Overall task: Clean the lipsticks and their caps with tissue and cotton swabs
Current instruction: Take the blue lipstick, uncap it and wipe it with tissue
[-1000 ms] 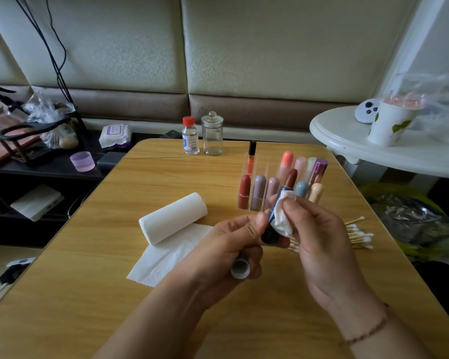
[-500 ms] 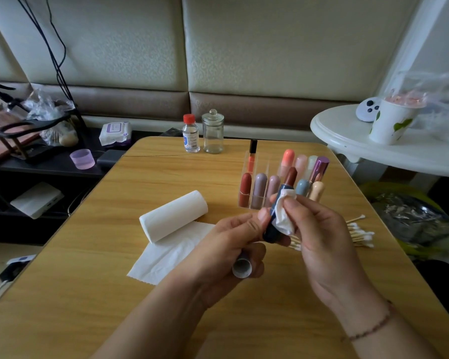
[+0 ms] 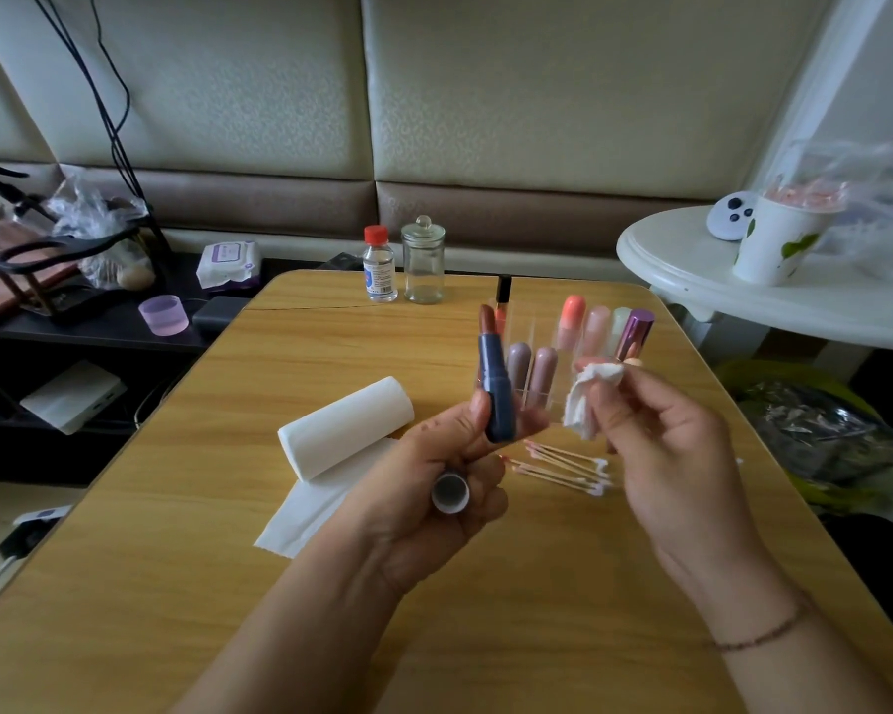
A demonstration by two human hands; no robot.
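Observation:
My left hand (image 3: 429,487) holds a dark blue lipstick (image 3: 496,383) upright between thumb and fingers, its brown tip extended. Lower in the same hand, curled fingers grip the cap (image 3: 450,493), open end facing me. My right hand (image 3: 671,456) pinches a crumpled piece of tissue (image 3: 586,399) just right of the lipstick, apart from it. A clear organiser (image 3: 537,389) behind the hands holds several capped lipsticks. Cotton swabs (image 3: 568,468) lie on the table below my hands. A tissue roll (image 3: 346,427) with a loose sheet lies to the left.
A small red-capped bottle (image 3: 380,270) and a glass jar (image 3: 423,262) stand at the wooden table's (image 3: 176,559) far edge. A white round side table (image 3: 743,301) with a paper cup stands to the right. A dark shelf with clutter is on the left.
My right hand has pulled the tissue off the lipstick and moved right. My left hand has raised the lipstick, so its blue body and brown tip are now uncovered.

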